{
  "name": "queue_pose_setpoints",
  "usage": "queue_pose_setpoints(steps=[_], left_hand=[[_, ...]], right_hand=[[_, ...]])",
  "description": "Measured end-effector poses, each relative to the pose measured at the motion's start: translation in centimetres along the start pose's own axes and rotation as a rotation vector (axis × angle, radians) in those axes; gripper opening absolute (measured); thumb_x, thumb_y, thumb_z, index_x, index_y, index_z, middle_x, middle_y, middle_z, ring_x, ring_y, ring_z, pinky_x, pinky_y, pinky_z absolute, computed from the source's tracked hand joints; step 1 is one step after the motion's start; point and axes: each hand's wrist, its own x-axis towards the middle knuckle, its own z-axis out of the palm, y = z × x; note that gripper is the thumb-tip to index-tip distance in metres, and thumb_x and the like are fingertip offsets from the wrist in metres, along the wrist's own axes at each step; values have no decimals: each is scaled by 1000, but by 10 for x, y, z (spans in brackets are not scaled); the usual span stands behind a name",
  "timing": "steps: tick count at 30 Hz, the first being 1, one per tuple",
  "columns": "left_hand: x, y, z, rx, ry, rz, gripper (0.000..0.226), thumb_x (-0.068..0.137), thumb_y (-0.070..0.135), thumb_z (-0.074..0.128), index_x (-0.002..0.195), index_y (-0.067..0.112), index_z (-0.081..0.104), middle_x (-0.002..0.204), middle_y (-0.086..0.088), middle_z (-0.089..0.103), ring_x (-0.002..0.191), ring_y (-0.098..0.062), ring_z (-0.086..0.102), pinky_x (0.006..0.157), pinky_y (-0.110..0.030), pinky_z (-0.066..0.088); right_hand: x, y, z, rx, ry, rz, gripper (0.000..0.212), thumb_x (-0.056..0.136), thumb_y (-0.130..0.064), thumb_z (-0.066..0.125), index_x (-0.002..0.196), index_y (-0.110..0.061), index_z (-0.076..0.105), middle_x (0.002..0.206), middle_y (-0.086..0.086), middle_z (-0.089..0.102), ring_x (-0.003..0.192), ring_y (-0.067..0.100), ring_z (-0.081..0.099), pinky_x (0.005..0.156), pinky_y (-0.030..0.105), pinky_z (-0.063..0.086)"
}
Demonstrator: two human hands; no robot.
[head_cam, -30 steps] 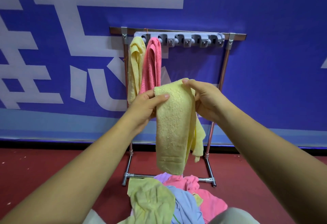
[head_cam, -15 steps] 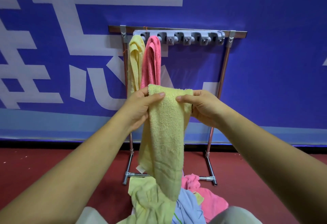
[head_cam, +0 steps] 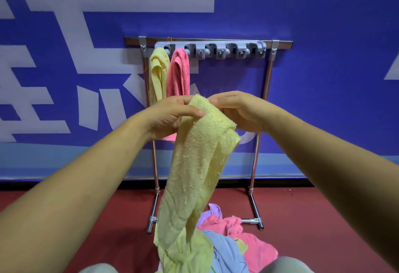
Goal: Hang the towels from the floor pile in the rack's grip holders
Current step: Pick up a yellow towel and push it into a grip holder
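Left hand [head_cam: 170, 117]: my fingers pinched the top of the yellow towel [head_cam: 194, 165].
Right hand [head_cam: 239, 111]: my fingers pinched it alongside.
Rack [head_cam: 267, 83]: far, behind.

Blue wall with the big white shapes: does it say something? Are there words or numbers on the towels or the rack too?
Wall: big white strokes, seemingly parts of huge characters, cut off by the picture's edges and partly hidden; cannot be read.
Rack and holders: no text shows.
Held towel, hung yellow towel, hung pink towel, pile: no labels or words show.
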Motion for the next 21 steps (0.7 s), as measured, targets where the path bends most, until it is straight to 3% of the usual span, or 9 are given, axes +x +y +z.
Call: queue_pose_setpoints(steps=[7,11,13,15,18,21], left_hand=[[18,6,-13,57,-60,-46,38,89,7,62,126,0,63,126,-21,65,106,-26,66,88,-30,56],[40,7,-17,52,-89,-35,39,87,8,68,122,-7,62,116,-18,69,106,-26,67,94,-33,53],[54,9,-21,93,-74,-45,28,90,8,67,112,-9,64,94,-11,71,87,-18,68,80,-28,54],[70,16,-23,150,-28,-35,23,93,8,63,109,-8,65,81,-6,67,73,-11,63,67,-20,50],[96,30,-26,201,64,11,20,94,7,61,110,-4,66,79,-5,64,71,-13,56,61,-17,43],[125,46,-34,303,137,64,21,88,14,67,107,5,69,95,-10,67,85,-20,55,73,-25,41]], right_hand=[[4,-9,-19,27,-8,44,13,98,-7,54,91,2,59,75,5,67,67,16,66,62,24,53],[13,-9,-39,6,68,4,10,96,-8,58,101,1,56,77,8,56,66,16,58,62,22,49],[19,-10,-51,-31,104,0,14,96,-10,61,103,2,57,78,9,54,66,17,55,63,23,46],[26,-12,-66,-112,171,-4,15,95,-13,64,91,1,62,76,7,57,68,16,55,68,27,44],[39,-20,-88,-244,285,-1,17,93,-21,69,79,-11,68,80,3,62,79,17,56,79,32,41],[56,-33,-107,-344,372,1,18,93,-25,70,83,-10,68,78,0,60,70,6,53,72,23,36]])
